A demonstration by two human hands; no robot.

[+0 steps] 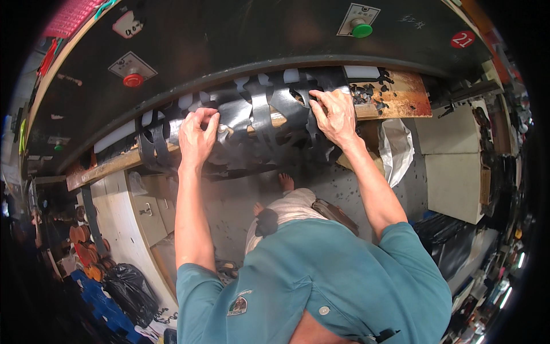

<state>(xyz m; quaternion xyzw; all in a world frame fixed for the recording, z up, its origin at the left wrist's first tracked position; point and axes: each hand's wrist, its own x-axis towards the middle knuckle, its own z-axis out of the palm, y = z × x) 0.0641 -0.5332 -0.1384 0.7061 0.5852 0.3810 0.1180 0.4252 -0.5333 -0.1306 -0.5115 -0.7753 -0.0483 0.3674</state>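
Observation:
A glossy black sheet with large cut-out holes lies along the bench beneath a dark machine beam. Its narrow strips droop over the front edge. My left hand is at the sheet's left part, fingers curled toward the thumb and closed on its material. Farther right, my right hand has bent fingers and thumb at a strip beside a hole, gripping it. The fingertips of both hands are partly hidden against the black material. White patches of the surface below show through the holes.
The dark beam spans above the hands, carrying a red button and a green button. Small black scraps litter the wooden board at right. A whitish bag hangs below it. Cabinets stand at right.

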